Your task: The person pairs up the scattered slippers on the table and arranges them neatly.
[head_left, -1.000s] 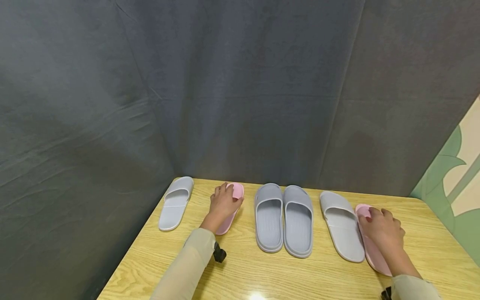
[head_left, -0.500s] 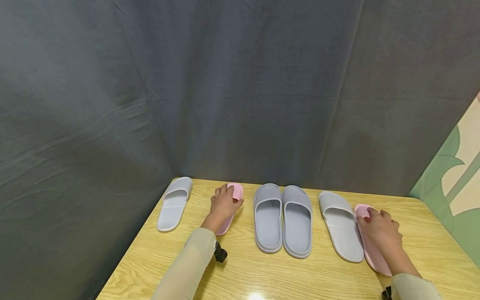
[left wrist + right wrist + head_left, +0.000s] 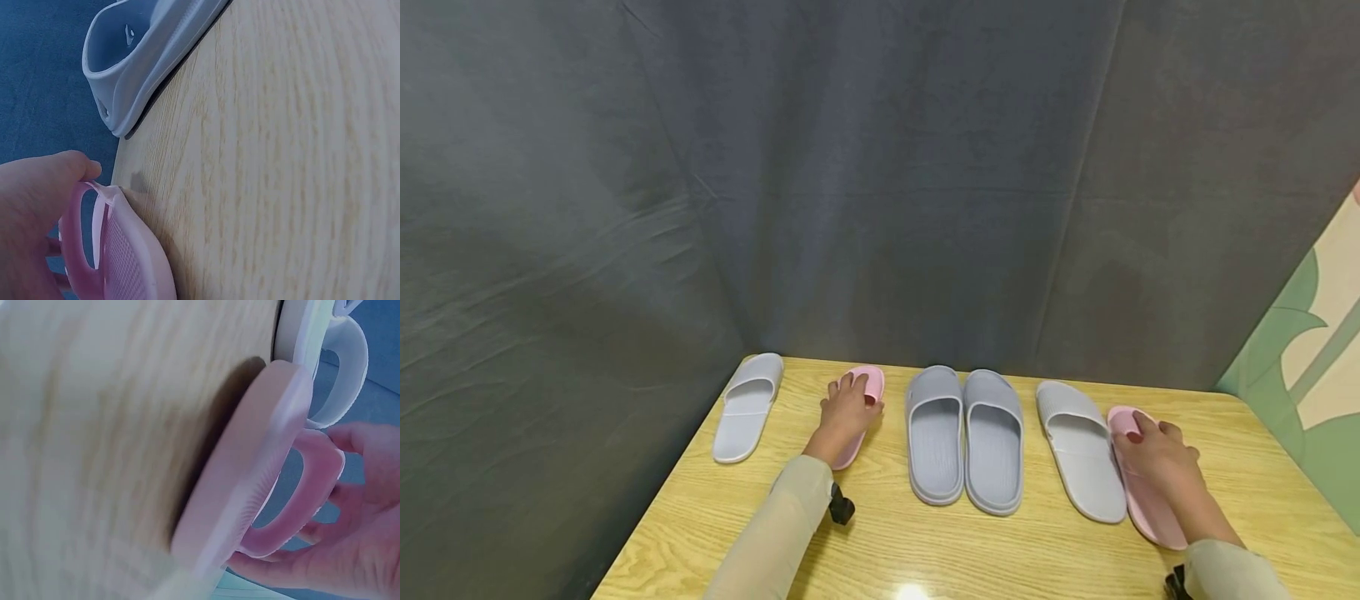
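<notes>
My left hand (image 3: 844, 410) grips a pink slipper (image 3: 852, 450) from above, across its strap. In the left wrist view the thumb presses one side of the strap, and the other fingers reach round the far side. My right hand (image 3: 1161, 460) holds the matching pink slipper (image 3: 1152, 512) over its strap, with thumb and fingers on opposite sides in the right wrist view. That slipper lies right against the inner edge of a light grey slipper (image 3: 1090, 475). Both pink slippers point toward the back edge, their straps partly covered by my hands.
Two grey-blue slippers (image 3: 936, 450) stand side by side mid-table. Another pale slipper (image 3: 745, 425) lies at the table's left edge. The wooden table (image 3: 880, 550) meets a dark grey curtain (image 3: 880, 208) at the back, with a painted green wall (image 3: 1285, 350) on the right.
My right hand has drawn in slightly to the left, its fingers closing in around the pink slipper. The left hand and all the slippers have stayed nearly in place.
</notes>
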A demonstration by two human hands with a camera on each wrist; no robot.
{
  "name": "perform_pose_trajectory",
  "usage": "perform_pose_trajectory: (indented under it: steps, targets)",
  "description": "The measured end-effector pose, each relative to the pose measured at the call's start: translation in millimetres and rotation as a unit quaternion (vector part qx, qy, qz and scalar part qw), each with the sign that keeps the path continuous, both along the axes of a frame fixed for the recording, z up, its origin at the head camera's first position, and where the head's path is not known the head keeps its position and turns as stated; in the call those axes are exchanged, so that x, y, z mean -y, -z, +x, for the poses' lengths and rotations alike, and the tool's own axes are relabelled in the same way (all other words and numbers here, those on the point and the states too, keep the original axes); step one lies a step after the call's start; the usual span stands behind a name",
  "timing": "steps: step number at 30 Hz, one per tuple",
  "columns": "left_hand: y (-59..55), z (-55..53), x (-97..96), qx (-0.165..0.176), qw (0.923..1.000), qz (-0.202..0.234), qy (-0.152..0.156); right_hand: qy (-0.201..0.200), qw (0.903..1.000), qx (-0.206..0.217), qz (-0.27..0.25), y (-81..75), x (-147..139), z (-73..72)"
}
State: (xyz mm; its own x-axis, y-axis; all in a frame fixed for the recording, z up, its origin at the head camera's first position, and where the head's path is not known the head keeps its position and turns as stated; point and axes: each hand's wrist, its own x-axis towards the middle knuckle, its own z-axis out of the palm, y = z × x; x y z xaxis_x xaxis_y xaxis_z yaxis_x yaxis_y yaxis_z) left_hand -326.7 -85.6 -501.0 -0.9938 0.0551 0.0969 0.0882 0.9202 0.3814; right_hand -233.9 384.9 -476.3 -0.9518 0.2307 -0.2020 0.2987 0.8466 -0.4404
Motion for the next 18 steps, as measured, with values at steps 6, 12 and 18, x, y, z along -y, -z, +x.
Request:
perform_pose_trajectory:
  steps: [6, 12, 18]
  targets:
    - [0.5, -0.3, 1.0, 0.001, 1.0, 0.009, 0.001, 0.005, 0.9999, 0.015, -0.002, -1.2, -2.3, -2.8]
    - [3.4, -2.8, 2.1, 0.006, 0.9999, 0.01, 0.001, -0.004, 0.9997, 0.024, 0.0, -2.3, -2.7, -3.2]
    - [2.0, -2.2, 3.5, 0.005, 1.0, 0.004, 0.005, -0.011, 0.9996, 0.027, 0.001, -3.5, -5.0, -4.7]
